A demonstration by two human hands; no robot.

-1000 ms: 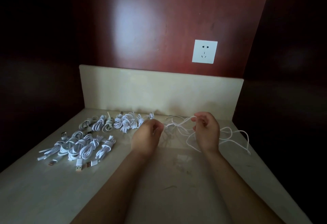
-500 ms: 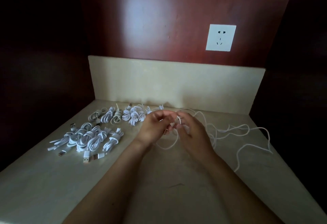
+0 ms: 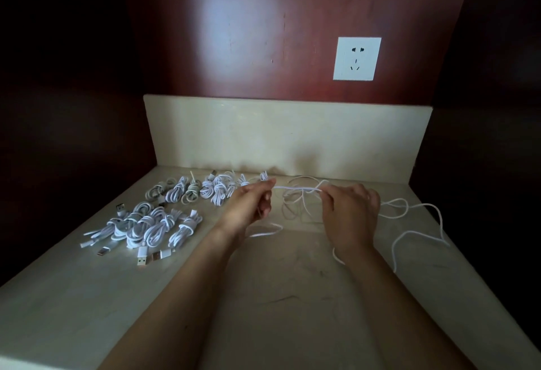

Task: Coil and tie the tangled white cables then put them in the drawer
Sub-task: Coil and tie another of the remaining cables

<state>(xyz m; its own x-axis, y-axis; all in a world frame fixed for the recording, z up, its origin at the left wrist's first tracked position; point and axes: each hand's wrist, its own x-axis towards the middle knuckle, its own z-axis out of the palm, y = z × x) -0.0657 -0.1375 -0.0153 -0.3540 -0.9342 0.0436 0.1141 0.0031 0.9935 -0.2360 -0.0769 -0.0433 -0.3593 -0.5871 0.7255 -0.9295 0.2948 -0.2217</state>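
Note:
A loose white cable [image 3: 295, 189] is stretched taut between my two hands above the pale counter [image 3: 263, 296]. My left hand [image 3: 248, 205] pinches one part of it and my right hand [image 3: 349, 211] pinches another. Slack loops hang below the taut stretch, and the rest of the cable trails in loose curves [image 3: 409, 223] over the counter to the right. Several coiled and tied white cables lie to the left in two groups: a near group [image 3: 152, 224] with USB plugs showing, and a far row [image 3: 205, 189] by the backsplash. No drawer is in view.
A cream backsplash [image 3: 287, 135] closes the back of the counter. Dark red wood panels rise behind and on both sides, with a white wall socket [image 3: 357, 58] above right. The counter's right edge runs close to the trailing cable.
My hands were together half a second ago and have now pulled apart, drawing a length of the cable straight between them. The view has shifted slightly.

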